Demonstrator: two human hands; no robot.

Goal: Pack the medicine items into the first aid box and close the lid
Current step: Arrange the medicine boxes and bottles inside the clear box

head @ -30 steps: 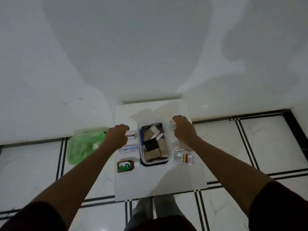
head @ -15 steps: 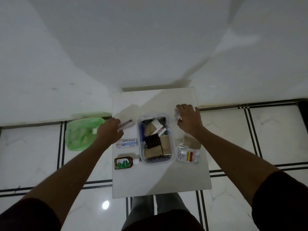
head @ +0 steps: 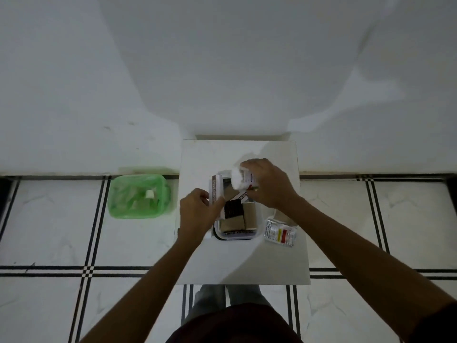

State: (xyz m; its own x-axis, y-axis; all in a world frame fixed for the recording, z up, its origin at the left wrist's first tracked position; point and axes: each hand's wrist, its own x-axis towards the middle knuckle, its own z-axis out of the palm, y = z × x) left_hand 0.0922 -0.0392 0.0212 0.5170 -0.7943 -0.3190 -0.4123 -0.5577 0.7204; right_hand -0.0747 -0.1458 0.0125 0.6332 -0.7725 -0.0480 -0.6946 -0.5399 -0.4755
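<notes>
Our left hand pinches a light, stiff carton by its long edges over the near-left rim of the first aid box, while our right hand is wrapped around a smooth white bottle, best gripped round its body.

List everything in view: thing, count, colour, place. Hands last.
table: 1, white, centre, against the wall
box: 1, clear, open, mid-table, partly filled
brown packets: several, brown, inside the box
dark packet: 1, black, on top of the brown packets
long carton: 1, white and brown, in the left hand over the box's left edge
white bottle: 1, white, in the right hand over the box
blister pack: 1, clear with red and yellow, on the table right of the box
bin: 1, green liner, on the floor left of the table
left hand: 1, holding the long carton
right hand: 1, holding the white bottle
</notes>
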